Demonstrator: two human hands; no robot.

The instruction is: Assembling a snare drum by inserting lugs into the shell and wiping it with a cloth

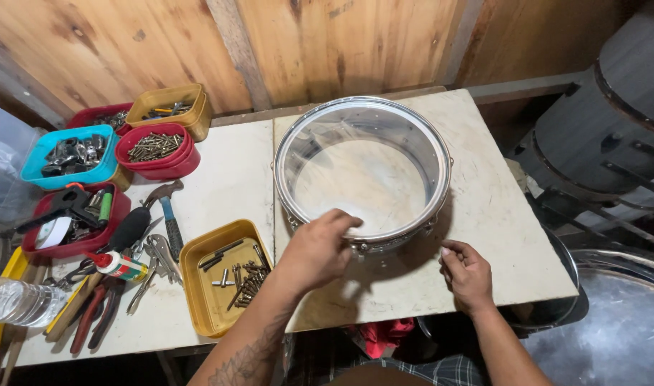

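1. Drum shell (362,175): a round chrome-rimmed shell lies flat on the pale work board (484,236), towards its back edge, open side up, with the board visible through its middle.
2. Left hand (316,250): rests on the near rim of the shell, fingers curled over the edge and gripping it.
3. Right hand (468,271): lies on the board just beside the shell's near right side, apart from the rim. Fingers are loosely bent with the tips down on the board, holding nothing.
4. Yellow tray (198,293): stands just left of the left forearm, holding dark bolts and screws.
5. Hammer (168,214) and pliers (98,307): lie on the white table further left, among spanners and a small oil bottle (118,264).
6. Containers: a red tub of screws (159,150), a blue tub (73,157) of metal parts and a mustard tub (171,107) stand at the back left.
7. Wooden wall (162,43): runs behind the table.
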